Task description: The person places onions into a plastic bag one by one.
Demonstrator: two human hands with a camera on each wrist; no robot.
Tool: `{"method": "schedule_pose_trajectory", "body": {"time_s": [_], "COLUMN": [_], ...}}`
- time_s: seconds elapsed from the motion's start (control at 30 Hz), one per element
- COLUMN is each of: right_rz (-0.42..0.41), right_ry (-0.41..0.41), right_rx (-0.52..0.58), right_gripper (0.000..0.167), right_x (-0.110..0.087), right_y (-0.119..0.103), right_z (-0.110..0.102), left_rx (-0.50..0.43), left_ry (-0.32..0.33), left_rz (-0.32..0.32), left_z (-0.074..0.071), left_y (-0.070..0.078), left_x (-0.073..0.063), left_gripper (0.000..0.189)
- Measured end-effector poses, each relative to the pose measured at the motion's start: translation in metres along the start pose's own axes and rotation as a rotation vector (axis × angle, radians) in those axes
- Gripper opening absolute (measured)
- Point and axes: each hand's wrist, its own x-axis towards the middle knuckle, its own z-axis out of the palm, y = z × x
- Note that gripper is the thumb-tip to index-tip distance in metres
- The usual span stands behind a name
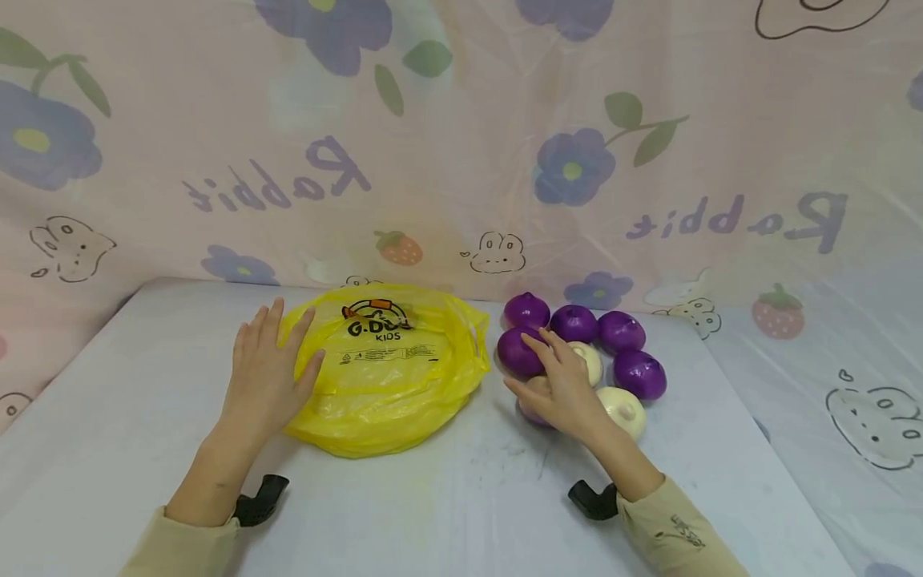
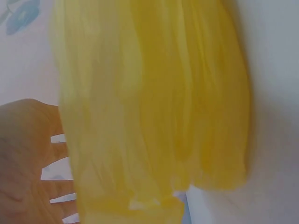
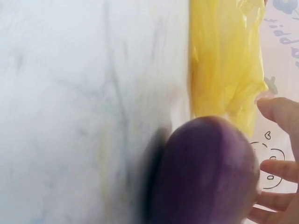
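A yellow plastic bag [image 1: 382,417] with "KIDS" lettering lies puffed up in the middle of the table. Over its left edge is my left hand [image 1: 267,377], fingers straight and spread; in the left wrist view that hand [image 2: 23,158] shows beside the pleated bag wall [image 2: 154,102]. On the right, glossy purple onions [image 1: 521,353] and pale onions [image 1: 624,413] sit in a cluster. My right hand [image 1: 566,393] hovers over its near left side with loosely spread fingers, partly hiding one purple onion [image 1: 535,409]. Whether its fingertips touch an onion I cannot tell.
Black curved pieces [image 1: 261,501] are strapped at both wrists. The white table [image 1: 433,521] meets a printed cloth backdrop [image 1: 447,160] with flowers and rabbits behind it. More purple onions [image 1: 640,375] stand at the cluster's far and right sides.
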Motion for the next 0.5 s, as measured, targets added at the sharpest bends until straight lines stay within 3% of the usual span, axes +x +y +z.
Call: {"method": "schedule_pose_trajectory", "body": {"time_s": [0.27,0.5], "right_rz": [0.034,0.023], "right_ry": [-0.056,-0.043], "right_rx": [0.028,0.05], "right_gripper": [0.076,0.076], "right_x": [-0.003,-0.006], "right_y": [0.006,0.011], "right_z": [-0.004,-0.008], "left_rx": [-0.041,-0.085], "left_ry": [-0.001,-0.039], "left_rz": [-0.039,-0.091], "left_z": [0.0,-0.001], "left_y": [-0.02,-0.035], "left_x": [-0.002,0.001], "left_gripper": [0.06,0.059]}}
